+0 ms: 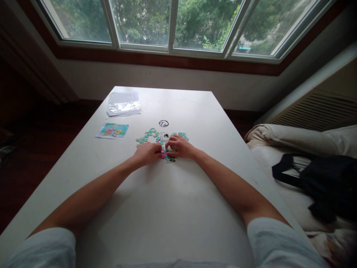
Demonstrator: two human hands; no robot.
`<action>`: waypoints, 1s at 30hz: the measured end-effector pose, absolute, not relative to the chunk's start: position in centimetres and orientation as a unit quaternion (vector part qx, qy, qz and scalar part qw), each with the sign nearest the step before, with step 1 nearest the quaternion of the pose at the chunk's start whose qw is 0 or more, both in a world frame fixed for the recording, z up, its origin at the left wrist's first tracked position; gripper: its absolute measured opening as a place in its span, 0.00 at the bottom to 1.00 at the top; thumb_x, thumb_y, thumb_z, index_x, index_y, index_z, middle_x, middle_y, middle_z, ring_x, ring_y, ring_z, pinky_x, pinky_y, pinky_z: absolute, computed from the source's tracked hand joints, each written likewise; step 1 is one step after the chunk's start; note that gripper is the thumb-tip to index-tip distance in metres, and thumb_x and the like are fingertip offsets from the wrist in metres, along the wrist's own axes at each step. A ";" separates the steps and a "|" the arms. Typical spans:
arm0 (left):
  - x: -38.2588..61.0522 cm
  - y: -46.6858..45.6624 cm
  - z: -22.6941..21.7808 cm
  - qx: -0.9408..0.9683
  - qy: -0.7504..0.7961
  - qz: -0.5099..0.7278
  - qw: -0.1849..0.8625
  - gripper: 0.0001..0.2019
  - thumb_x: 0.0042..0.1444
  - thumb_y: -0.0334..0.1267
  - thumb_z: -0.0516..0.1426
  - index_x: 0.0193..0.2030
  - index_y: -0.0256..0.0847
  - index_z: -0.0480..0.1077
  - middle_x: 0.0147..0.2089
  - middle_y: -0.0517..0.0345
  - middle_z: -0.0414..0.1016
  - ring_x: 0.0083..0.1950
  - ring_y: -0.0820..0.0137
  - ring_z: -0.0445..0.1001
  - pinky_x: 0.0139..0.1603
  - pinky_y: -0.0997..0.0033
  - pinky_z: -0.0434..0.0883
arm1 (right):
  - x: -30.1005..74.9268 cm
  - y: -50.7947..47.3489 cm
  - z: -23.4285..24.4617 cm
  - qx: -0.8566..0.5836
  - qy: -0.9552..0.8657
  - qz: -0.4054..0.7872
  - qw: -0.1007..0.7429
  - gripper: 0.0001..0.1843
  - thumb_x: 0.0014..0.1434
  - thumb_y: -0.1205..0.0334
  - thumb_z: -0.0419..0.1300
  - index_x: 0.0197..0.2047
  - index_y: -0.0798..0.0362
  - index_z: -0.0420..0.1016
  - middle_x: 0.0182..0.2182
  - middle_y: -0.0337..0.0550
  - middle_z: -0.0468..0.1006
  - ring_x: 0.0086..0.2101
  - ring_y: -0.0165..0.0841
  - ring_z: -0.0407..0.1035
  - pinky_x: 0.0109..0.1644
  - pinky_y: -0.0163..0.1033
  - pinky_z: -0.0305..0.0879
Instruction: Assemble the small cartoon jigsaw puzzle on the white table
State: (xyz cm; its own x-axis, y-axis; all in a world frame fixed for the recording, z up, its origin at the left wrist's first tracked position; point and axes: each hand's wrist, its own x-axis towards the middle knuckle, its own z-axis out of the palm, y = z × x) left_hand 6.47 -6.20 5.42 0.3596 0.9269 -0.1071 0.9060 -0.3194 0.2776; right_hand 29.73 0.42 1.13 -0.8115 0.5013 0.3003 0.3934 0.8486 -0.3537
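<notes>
Both my hands rest side by side on a white table (pixel 167 208), on a small cluster of joined jigsaw pieces (pixel 166 157) with pink and teal print. My left hand (pixel 148 152) has its fingers curled and pressing on the cluster's left part. My right hand (pixel 180 146) has its fingers bent down onto the right part. Several loose teal jigsaw pieces (pixel 147 137) lie scattered just beyond my hands. Whether either hand pinches a single piece is hidden by the fingers.
A small round white lid or cap (pixel 164 136) sits among the pieces, and a round hole (pixel 163 123) is in the tabletop behind. A picture card (pixel 113 130) and a clear plastic bag (pixel 123 104) lie at the far left. A black bag (pixel 320 182) lies on bedding at the right.
</notes>
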 end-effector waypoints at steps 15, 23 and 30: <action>6.7 -6.5 5.5 0.810 0.566 0.030 0.149 0.15 0.59 0.54 0.58 0.33 0.47 0.75 0.32 0.55 0.80 0.36 0.62 0.77 0.33 0.69 0.60 | 29.7 0.4 1.1 -0.243 -0.942 0.133 0.188 0.15 0.61 0.46 0.67 0.43 0.48 0.79 0.37 0.45 0.75 0.42 0.39 0.64 0.49 0.43 0.57; 6.7 -6.3 5.2 0.808 0.568 0.030 0.154 0.15 0.58 0.56 0.58 0.35 0.47 0.76 0.33 0.56 0.80 0.37 0.62 0.77 0.33 0.70 0.60 | 29.6 0.3 1.3 -0.241 -0.944 0.129 0.186 0.15 0.61 0.47 0.67 0.43 0.48 0.79 0.37 0.44 0.75 0.41 0.39 0.64 0.49 0.43 0.56; 6.5 -6.1 5.1 0.806 0.561 0.038 0.184 0.14 0.57 0.54 0.59 0.34 0.47 0.76 0.34 0.58 0.80 0.36 0.64 0.76 0.32 0.70 0.60 | 29.8 0.4 1.0 -0.259 -0.931 0.128 0.223 0.12 0.66 0.50 0.62 0.40 0.49 0.78 0.36 0.44 0.78 0.40 0.38 0.66 0.49 0.43 0.57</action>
